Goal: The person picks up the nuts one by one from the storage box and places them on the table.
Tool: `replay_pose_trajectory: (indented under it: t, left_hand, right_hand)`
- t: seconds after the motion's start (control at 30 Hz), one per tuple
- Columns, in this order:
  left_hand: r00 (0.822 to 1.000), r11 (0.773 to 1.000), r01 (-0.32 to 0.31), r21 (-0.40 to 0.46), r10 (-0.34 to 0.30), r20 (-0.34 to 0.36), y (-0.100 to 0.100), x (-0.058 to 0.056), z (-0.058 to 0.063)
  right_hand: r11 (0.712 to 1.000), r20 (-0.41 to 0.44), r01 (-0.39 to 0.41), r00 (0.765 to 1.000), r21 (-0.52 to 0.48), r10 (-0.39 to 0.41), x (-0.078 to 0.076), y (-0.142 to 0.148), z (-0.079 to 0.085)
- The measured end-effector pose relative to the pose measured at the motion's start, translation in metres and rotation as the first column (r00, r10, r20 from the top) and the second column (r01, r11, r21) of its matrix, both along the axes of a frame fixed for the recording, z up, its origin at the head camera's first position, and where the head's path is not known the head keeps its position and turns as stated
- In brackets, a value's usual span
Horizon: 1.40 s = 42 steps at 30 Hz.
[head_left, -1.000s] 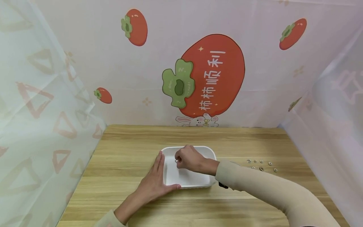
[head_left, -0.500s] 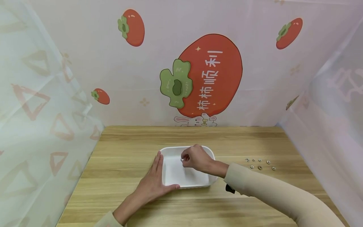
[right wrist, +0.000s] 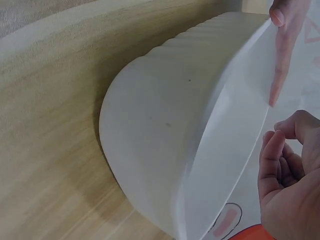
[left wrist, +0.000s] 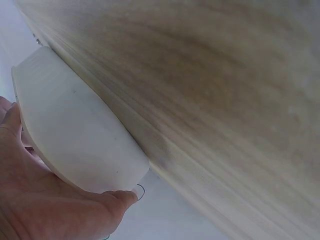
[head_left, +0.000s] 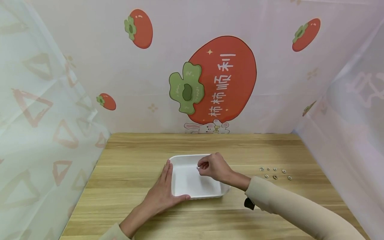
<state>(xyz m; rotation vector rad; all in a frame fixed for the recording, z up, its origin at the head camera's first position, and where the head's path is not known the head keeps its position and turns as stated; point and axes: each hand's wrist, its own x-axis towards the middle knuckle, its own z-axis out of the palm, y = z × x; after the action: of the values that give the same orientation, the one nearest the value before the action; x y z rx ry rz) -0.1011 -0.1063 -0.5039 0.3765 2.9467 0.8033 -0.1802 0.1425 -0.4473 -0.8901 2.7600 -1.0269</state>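
A white rectangular tray (head_left: 192,186) with rounded corners sits on the wooden table. My left hand (head_left: 163,190) steadies its near-left corner, fingers straight along the left side and thumb laid along the front rim. Over the tray's right half, my right hand (head_left: 214,168) pinches a small silver piece (head_left: 198,167) that looks like a nut. In the right wrist view, the right hand's thumb and fingertips meet above the rim, and the piece is hidden there. The left wrist view shows the tray's outer wall (left wrist: 75,120) beside the left hand.
Right of the tray, several small metal nuts (head_left: 275,177) lie in two loose rows on the table (head_left: 135,150). A patterned cloth backdrop (head_left: 90,66) encloses the table's back and sides. A dark wrist strap piece (head_left: 249,203) hangs under the right sleeve.
My right hand has drawn rightward across the tray, still pinching the small silver piece. My left hand keeps its place on the tray corner. The head view has shifted slightly.
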Motion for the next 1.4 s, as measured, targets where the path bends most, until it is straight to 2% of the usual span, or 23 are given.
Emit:
replay_pose_trajectory:
  t: [0.47,0.7,0.87,1.1,1.4]
  left_hand:
    - [1.0,1.0,-0.002,0.002,0.003,-0.006,-0.001,-0.001,0.002]
    - [1.0,1.0,-0.001,0.003,0.001,-0.003,0.0,-0.002,0.002]
    - [1.0,1.0,0.0,-0.009,0.0,-0.007,-0.001,-0.002,0.0]
    - [1.0,1.0,0.002,-0.006,-0.002,-0.003,-0.001,-0.002,0.0]
    - [1.0,1.0,0.0,-0.004,0.0,0.003,-0.002,-0.002,0.0]
  right_hand:
    - [0.979,0.111,0.079,0.992,-0.19,-0.059,0.008,0.015,-0.008]
    - [0.955,0.19,0.155,0.976,-0.252,-0.108,0.012,0.023,-0.009]
    - [0.937,0.233,0.17,0.967,-0.307,-0.099,0.015,0.028,-0.012]
    - [0.91,0.228,0.185,0.968,-0.371,-0.104,0.018,0.037,-0.016]
    - [0.89,0.22,0.238,0.962,-0.389,-0.161,0.018,0.051,-0.02]
